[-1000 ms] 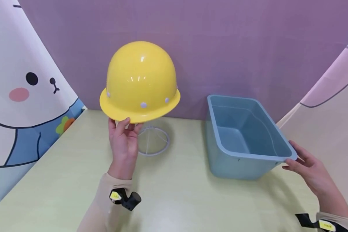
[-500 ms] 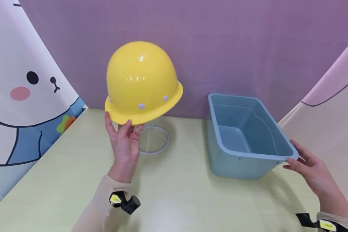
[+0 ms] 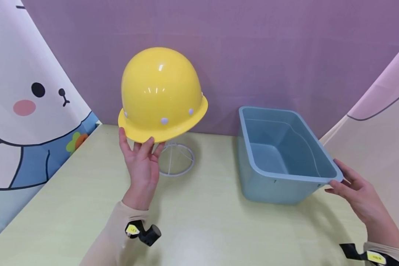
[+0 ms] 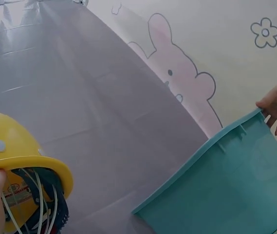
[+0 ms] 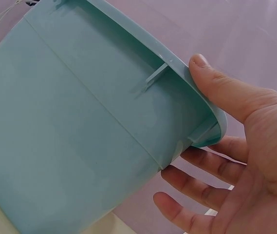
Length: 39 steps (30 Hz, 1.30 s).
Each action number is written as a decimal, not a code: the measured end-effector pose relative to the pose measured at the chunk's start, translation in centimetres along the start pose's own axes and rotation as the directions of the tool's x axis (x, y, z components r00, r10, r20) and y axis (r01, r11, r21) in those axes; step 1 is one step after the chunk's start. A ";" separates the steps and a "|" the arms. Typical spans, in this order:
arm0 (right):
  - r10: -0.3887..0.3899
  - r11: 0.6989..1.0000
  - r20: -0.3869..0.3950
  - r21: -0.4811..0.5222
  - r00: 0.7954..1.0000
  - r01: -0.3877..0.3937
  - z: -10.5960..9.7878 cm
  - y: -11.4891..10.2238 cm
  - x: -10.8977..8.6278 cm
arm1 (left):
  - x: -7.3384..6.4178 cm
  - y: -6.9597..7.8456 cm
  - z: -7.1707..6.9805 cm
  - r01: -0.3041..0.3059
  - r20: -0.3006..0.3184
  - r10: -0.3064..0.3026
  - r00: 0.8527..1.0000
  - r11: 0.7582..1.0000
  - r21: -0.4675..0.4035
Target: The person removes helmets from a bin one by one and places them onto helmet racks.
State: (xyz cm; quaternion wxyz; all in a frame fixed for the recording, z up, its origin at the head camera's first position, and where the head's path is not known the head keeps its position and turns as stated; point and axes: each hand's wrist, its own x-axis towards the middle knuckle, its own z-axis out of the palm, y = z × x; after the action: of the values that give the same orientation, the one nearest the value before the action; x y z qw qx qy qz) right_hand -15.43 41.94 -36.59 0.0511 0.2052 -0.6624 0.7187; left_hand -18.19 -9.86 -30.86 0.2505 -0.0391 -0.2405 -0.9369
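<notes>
My left hand [image 3: 142, 166] holds a yellow hard hat [image 3: 161, 88] by the front of its brim, thumb and fingers at the edge. The hat is crown up and slightly tilted, its right side higher. In the left wrist view its dark inner harness [image 4: 55, 200] shows under the brim, with thin white wires [image 4: 40, 195] running down from inside. Below the hat, a white wire stand [image 3: 183, 171] rests its ring on the table; its upper part is hidden. My right hand [image 3: 359, 195] grips the near right rim corner of a blue-green plastic bin [image 3: 269, 188], thumb on the rim, fingers below.
The bin stands on a pale table [image 3: 203, 229] with nothing visible inside. A purple cloth backdrop [image 3: 252, 55] rises right behind hat and bin. Cartoon-printed cloths hang at the left [image 3: 6, 147] and right [image 3: 379, 140] sides.
The hard hat has tilted, its right side rising, and shifted slightly right, then a little back left. A left finger now shows at the brim's left edge. The right hand keeps its hold on the bin.
</notes>
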 end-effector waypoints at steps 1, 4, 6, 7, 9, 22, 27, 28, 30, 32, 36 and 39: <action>-0.002 1.000 0.001 0.006 1.000 0.002 0.0 0.0 0.0 | 0.0 0.0 0.0 -0.006 -0.001 0.006 1.000 1.000 0.014; 0.003 1.000 -0.004 0.003 1.000 -0.003 0.0 0.0 0.0 | -0.2 -0.3 0.0 -0.015 -0.010 0.015 1.000 0.999 0.042; 0.007 1.000 -0.009 -0.003 1.000 -0.008 0.1 0.0 0.0 | -0.4 -0.5 0.0 -0.022 -0.013 0.023 1.000 0.997 0.072; 0.007 1.000 -0.009 -0.005 1.000 -0.007 0.1 0.0 -0.1 | -0.5 -0.7 0.0 -0.025 -0.014 0.026 1.000 0.996 0.085; 0.005 1.000 -0.008 -0.003 1.000 -0.005 0.1 0.0 -0.1 | -0.7 -1.0 0.0 -0.035 -0.010 0.036 0.999 0.993 0.115; 0.010 1.000 -0.037 -0.021 0.999 -0.011 0.1 0.1 -0.4 | -1.4 -1.7 -0.4 -0.087 0.049 0.079 0.996 0.979 0.186; -0.004 1.000 -0.035 -0.002 0.999 0.004 0.1 0.2 -0.5 | -1.4 -1.5 -0.6 -0.091 0.094 0.076 0.993 0.980 0.175; -0.004 1.000 -0.036 -0.004 0.999 0.004 0.1 0.2 -0.5 | -1.4 -1.5 -0.7 -0.089 0.098 0.073 0.992 0.980 0.176; -0.001 1.000 -0.038 0.003 0.999 0.001 0.1 0.2 -0.5 | -1.4 -1.4 -0.8 -0.085 0.106 0.066 0.992 0.980 0.181; 0.007 1.000 -0.046 -0.003 0.999 -0.007 0.2 0.2 -0.4 | -1.4 -1.4 -0.9 -0.079 0.110 0.059 0.992 0.980 0.185; 0.013 1.000 -0.055 -0.017 0.998 -0.014 0.3 0.0 -0.5 | -1.3 -1.2 -1.0 -0.067 0.110 0.045 0.993 0.977 0.200; 0.012 1.000 -0.059 -0.019 0.998 -0.013 0.3 -0.1 -0.6 | -1.3 -1.1 -1.1 -0.055 0.113 0.031 0.993 0.974 0.219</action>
State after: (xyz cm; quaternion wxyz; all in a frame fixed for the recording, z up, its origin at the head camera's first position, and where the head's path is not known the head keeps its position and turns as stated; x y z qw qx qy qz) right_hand -14.80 41.75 -36.69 0.0679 0.1794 -0.6689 0.7182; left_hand -17.50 -8.92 -32.52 0.2599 -0.0673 -0.3559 -0.8951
